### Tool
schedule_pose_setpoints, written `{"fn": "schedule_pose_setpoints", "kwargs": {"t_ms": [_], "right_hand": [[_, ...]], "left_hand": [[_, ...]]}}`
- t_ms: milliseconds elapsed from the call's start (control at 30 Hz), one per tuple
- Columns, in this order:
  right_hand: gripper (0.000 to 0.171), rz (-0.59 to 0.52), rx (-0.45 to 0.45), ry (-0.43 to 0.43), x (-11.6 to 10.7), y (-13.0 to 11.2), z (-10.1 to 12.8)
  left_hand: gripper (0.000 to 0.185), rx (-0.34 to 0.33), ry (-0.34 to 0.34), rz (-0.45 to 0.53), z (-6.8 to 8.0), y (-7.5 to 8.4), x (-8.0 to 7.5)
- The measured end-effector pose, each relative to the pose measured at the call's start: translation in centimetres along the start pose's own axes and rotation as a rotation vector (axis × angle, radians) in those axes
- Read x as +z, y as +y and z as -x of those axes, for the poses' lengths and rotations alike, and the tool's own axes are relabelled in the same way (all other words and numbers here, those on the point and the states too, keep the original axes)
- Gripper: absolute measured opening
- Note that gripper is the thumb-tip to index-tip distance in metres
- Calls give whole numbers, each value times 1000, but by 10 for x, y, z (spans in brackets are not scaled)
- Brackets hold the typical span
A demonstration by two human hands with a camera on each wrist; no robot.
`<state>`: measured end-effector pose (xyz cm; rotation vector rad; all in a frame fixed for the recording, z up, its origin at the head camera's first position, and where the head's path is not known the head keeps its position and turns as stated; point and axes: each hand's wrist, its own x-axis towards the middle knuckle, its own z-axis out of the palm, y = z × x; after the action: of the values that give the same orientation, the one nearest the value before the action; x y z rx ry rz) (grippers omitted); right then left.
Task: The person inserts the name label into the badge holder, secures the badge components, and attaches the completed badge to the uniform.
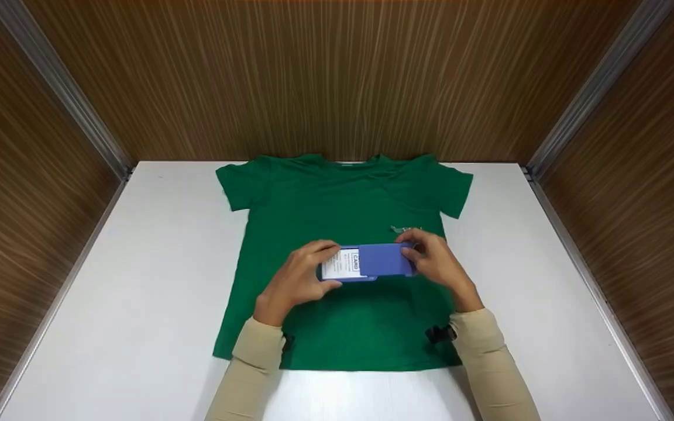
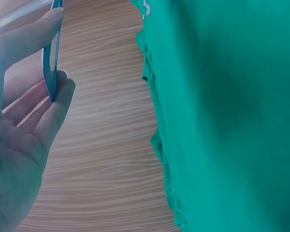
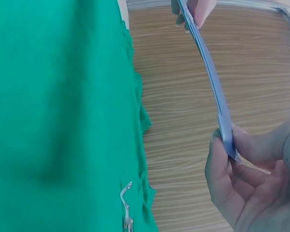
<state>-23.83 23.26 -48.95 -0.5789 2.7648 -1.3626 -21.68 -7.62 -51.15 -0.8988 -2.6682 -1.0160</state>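
Observation:
A green T-shirt lies flat on the white table, collar towards the back wall. Above its middle I hold a flat blue card with a white label at its left end. My left hand pinches the left end between thumb and fingers, and my right hand pinches the right end. In the left wrist view the card's thin edge sits between my fingertips, beside the shirt. The right wrist view shows the card slightly bowed, gripped by my right hand, with the shirt at left.
Brown wood-grain walls close in the table at the back and both sides, with metal strips at the corners. Bare white table shows left, right and in front of the shirt. A small pale mark sits on the shirt's chest.

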Motion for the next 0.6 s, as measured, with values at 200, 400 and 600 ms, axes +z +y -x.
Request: {"fn": "schedule_pose_setpoints", "kwargs": {"t_ms": [200,400,600], "right_hand": [[17,-16,13,-15,-1,0,1],[17,-26,22,-10,-3,2,2],[17,-22,19,-11,0,1,1]], "left_hand": [[64,13,25,3,1,-2,-2],[64,25,54,9,2,-4,-4],[64,35,45,3,1,-3,-2]]}}
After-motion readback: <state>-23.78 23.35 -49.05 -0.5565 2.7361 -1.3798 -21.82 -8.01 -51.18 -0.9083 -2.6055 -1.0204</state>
